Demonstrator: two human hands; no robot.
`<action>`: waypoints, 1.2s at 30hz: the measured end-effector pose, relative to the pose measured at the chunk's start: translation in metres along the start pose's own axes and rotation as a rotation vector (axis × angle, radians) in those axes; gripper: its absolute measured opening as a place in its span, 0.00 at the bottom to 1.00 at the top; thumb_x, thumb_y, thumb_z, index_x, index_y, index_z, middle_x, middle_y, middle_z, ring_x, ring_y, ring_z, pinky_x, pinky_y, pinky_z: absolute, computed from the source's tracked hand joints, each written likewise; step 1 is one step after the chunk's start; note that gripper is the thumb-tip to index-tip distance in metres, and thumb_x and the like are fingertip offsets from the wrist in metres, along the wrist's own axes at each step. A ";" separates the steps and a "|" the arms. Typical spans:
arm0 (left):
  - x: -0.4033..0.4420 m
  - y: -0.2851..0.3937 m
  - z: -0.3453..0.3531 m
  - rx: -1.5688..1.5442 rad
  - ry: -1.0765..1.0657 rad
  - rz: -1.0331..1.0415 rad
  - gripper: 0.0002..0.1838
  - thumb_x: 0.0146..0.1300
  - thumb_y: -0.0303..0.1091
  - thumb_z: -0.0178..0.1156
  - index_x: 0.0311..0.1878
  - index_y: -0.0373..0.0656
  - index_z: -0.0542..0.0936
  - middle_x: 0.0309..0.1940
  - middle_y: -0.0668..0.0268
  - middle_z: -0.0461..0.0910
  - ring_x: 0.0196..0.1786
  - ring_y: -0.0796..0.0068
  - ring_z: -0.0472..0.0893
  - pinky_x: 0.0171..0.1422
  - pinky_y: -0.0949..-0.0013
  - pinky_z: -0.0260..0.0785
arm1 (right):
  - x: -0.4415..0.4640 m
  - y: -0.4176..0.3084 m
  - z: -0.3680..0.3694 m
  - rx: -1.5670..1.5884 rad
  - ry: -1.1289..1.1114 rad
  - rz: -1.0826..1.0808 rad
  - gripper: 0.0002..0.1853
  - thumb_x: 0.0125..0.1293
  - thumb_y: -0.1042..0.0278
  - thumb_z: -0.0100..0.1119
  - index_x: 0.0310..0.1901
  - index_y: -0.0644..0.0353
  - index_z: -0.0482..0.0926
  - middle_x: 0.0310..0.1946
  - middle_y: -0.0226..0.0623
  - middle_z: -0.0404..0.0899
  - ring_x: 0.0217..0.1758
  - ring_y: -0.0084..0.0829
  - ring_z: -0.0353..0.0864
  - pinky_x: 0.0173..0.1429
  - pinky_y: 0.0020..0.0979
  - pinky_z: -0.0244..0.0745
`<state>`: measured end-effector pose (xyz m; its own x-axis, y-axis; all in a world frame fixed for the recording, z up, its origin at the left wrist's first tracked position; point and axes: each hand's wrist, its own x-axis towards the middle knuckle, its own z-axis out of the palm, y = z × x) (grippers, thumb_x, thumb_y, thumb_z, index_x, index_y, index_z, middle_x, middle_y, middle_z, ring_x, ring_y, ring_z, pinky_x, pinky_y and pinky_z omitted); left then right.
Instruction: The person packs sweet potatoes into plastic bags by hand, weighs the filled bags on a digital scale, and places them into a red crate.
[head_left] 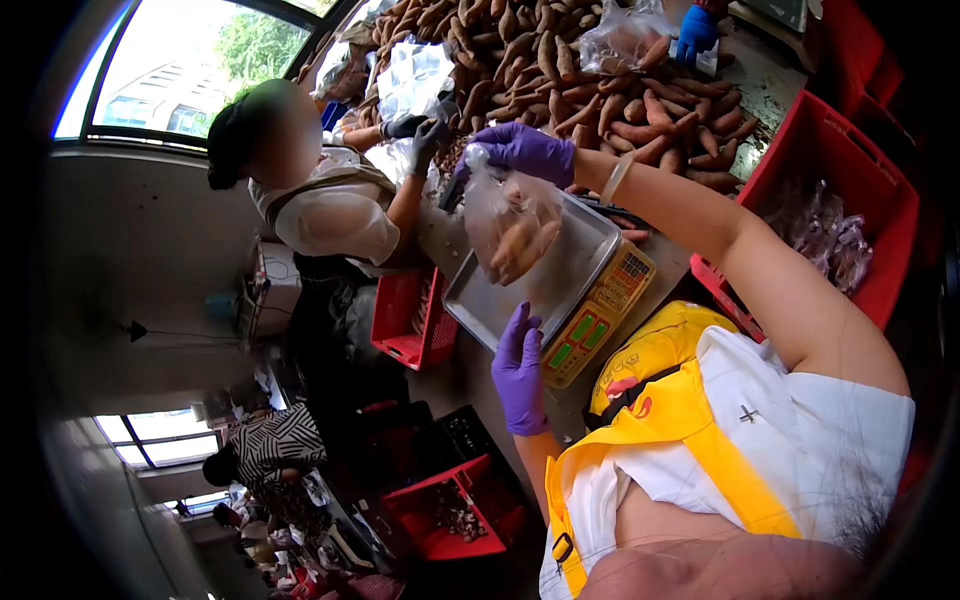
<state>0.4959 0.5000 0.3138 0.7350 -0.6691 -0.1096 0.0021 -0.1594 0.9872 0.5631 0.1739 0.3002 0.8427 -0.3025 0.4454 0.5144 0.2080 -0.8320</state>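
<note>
My right hand [527, 150], in a purple glove, is closed around the gathered top of a clear plastic bag [512, 228]. Several sweet potatoes show through the plastic. The bag hangs above the metal tray [592, 240] of a digital scale [603, 312]; whether its bottom touches the tray I cannot tell. My left hand [519, 375], also gloved in purple, is held beside the scale's near corner. Its fingers are stretched upward with nothing in them.
Loose sweet potatoes [640, 128] cover the table beyond the scale. A co-worker's dark-gloved hands [428, 135] are near white bags; a blue-gloved hand [697, 35] is farther back. Red crates stand at right [830, 175], beside the co-worker [412, 325] and below [440, 510].
</note>
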 end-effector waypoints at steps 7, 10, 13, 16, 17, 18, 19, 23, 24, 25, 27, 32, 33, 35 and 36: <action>-0.042 -0.061 -0.042 -0.018 0.175 -0.164 0.19 0.69 0.25 0.56 0.63 0.35 0.74 0.53 0.63 0.80 0.52 0.78 0.79 0.60 0.75 0.69 | -0.091 0.050 0.021 -0.151 -0.052 0.271 0.18 0.71 0.66 0.56 0.59 0.62 0.74 0.44 0.36 0.79 0.46 0.23 0.78 0.52 0.26 0.76; -0.050 -0.065 -0.040 0.033 0.256 -0.168 0.18 0.68 0.29 0.59 0.60 0.36 0.77 0.50 0.63 0.82 0.49 0.80 0.79 0.54 0.76 0.72 | -0.097 0.034 0.016 -0.192 0.013 0.275 0.24 0.69 0.70 0.58 0.64 0.64 0.67 0.53 0.35 0.74 0.55 0.23 0.74 0.61 0.26 0.70; -0.047 -0.070 -0.034 0.133 0.278 -0.118 0.18 0.67 0.32 0.60 0.60 0.40 0.78 0.48 0.62 0.83 0.47 0.76 0.81 0.55 0.72 0.73 | -0.117 0.031 0.000 -0.171 0.035 0.307 0.34 0.67 0.71 0.57 0.73 0.59 0.55 0.65 0.39 0.65 0.67 0.30 0.64 0.72 0.32 0.56; -0.047 -0.058 -0.024 0.165 0.277 -0.021 0.18 0.67 0.33 0.60 0.59 0.40 0.78 0.50 0.60 0.83 0.51 0.72 0.82 0.58 0.70 0.72 | -0.131 0.014 0.003 -0.182 0.025 0.278 0.36 0.68 0.69 0.57 0.75 0.53 0.52 0.67 0.34 0.63 0.69 0.30 0.62 0.72 0.31 0.56; -0.048 -0.057 -0.022 0.129 0.267 -0.018 0.18 0.67 0.33 0.60 0.59 0.40 0.78 0.50 0.60 0.83 0.51 0.72 0.82 0.59 0.70 0.72 | -0.138 0.023 -0.019 -0.344 0.054 0.308 0.38 0.68 0.66 0.58 0.75 0.52 0.50 0.67 0.34 0.62 0.69 0.29 0.61 0.72 0.31 0.56; -0.050 -0.061 -0.023 0.128 0.285 -0.019 0.18 0.67 0.33 0.60 0.59 0.40 0.78 0.50 0.60 0.83 0.51 0.72 0.82 0.59 0.70 0.72 | -0.136 0.036 -0.034 -0.339 0.037 0.309 0.38 0.68 0.66 0.58 0.75 0.52 0.50 0.67 0.34 0.62 0.69 0.29 0.61 0.72 0.31 0.56; -0.051 -0.067 -0.024 0.140 0.286 0.010 0.18 0.67 0.33 0.60 0.59 0.40 0.78 0.50 0.60 0.83 0.52 0.73 0.81 0.59 0.70 0.72 | -0.137 0.050 -0.049 -0.333 0.121 0.208 0.40 0.68 0.63 0.58 0.76 0.51 0.48 0.71 0.32 0.57 0.72 0.29 0.58 0.73 0.30 0.55; -0.057 -0.063 -0.029 0.172 0.308 -0.032 0.18 0.66 0.33 0.60 0.58 0.38 0.79 0.49 0.61 0.83 0.51 0.74 0.80 0.58 0.71 0.71 | -0.149 0.020 -0.037 -0.326 0.146 0.031 0.40 0.70 0.55 0.56 0.77 0.50 0.45 0.77 0.30 0.45 0.76 0.31 0.52 0.74 0.32 0.54; -0.058 -0.055 -0.028 0.161 0.320 -0.054 0.18 0.66 0.33 0.60 0.57 0.38 0.79 0.49 0.60 0.83 0.51 0.73 0.81 0.58 0.70 0.72 | -0.151 0.021 -0.036 -0.301 0.136 -0.007 0.40 0.70 0.56 0.55 0.77 0.51 0.45 0.77 0.30 0.45 0.76 0.31 0.52 0.74 0.33 0.55; -0.059 -0.048 -0.026 0.148 0.316 -0.075 0.17 0.66 0.32 0.60 0.57 0.38 0.79 0.49 0.59 0.83 0.51 0.72 0.81 0.59 0.69 0.72 | -0.154 0.014 -0.027 -0.299 0.174 0.042 0.40 0.69 0.59 0.56 0.77 0.52 0.46 0.76 0.31 0.48 0.75 0.31 0.54 0.73 0.34 0.56; -0.053 -0.048 -0.022 0.165 0.286 -0.075 0.17 0.66 0.32 0.61 0.56 0.37 0.80 0.50 0.60 0.83 0.52 0.74 0.81 0.59 0.70 0.72 | -0.159 0.002 -0.011 -0.289 0.250 0.141 0.40 0.68 0.66 0.59 0.76 0.54 0.48 0.73 0.33 0.53 0.73 0.30 0.59 0.72 0.34 0.59; -0.042 -0.055 0.010 0.007 0.065 -0.094 0.18 0.68 0.28 0.59 0.60 0.38 0.78 0.52 0.62 0.82 0.53 0.76 0.80 0.60 0.73 0.71 | -0.209 0.029 -0.038 -0.214 0.329 0.405 0.33 0.66 0.69 0.63 0.71 0.56 0.61 0.51 0.33 0.74 0.54 0.25 0.74 0.61 0.27 0.70; -0.045 -0.056 0.008 0.018 0.075 -0.108 0.18 0.68 0.27 0.58 0.60 0.37 0.77 0.53 0.62 0.81 0.53 0.77 0.80 0.60 0.73 0.71 | -0.205 0.036 -0.032 -0.210 0.320 0.435 0.32 0.66 0.69 0.63 0.70 0.57 0.63 0.50 0.32 0.75 0.52 0.24 0.74 0.61 0.25 0.70; -0.041 -0.058 0.018 0.028 -0.029 -0.141 0.18 0.69 0.26 0.58 0.61 0.37 0.76 0.54 0.62 0.80 0.54 0.77 0.80 0.61 0.74 0.71 | -0.222 0.025 -0.025 -0.178 0.354 0.513 0.28 0.66 0.69 0.63 0.67 0.60 0.67 0.46 0.30 0.77 0.49 0.21 0.75 0.57 0.23 0.72; -0.040 -0.059 0.023 0.007 -0.043 -0.158 0.19 0.69 0.26 0.57 0.61 0.36 0.76 0.55 0.62 0.80 0.54 0.76 0.80 0.61 0.74 0.70 | -0.230 0.023 -0.026 -0.271 0.349 0.515 0.27 0.66 0.70 0.62 0.66 0.62 0.69 0.44 0.29 0.78 0.47 0.20 0.76 0.56 0.23 0.73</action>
<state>0.4502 0.5193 0.2575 0.6966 -0.6655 -0.2682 0.1105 -0.2699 0.9565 0.3770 0.2235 0.1702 0.8455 -0.5191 -0.1250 -0.0355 0.1789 -0.9832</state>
